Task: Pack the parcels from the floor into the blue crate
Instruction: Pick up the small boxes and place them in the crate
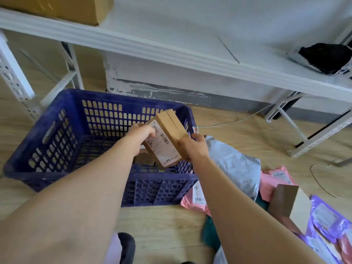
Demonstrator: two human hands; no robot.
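A blue slatted crate [57,134] stands on the wooden floor. Over its right side I hold a brown cardboard box [167,136] with a white shipping label, tilted. My left hand [142,133] grips its left edge and my right hand [194,147] grips its right lower corner. Another brown parcel [143,159] lies low inside the crate under the box, mostly hidden. To the right of the crate lie parcels on the floor: a grey mailer bag [234,166], pink bags [276,180], a brown box [287,204] and a purple bag [327,221].
A white metal shelf [171,50] runs across above the crate, with a cardboard box [76,8] at its left and a black-filled bag [325,58] at its right. A white cable [238,121] trails over the floor. A dark shoe [126,248] shows at the bottom.
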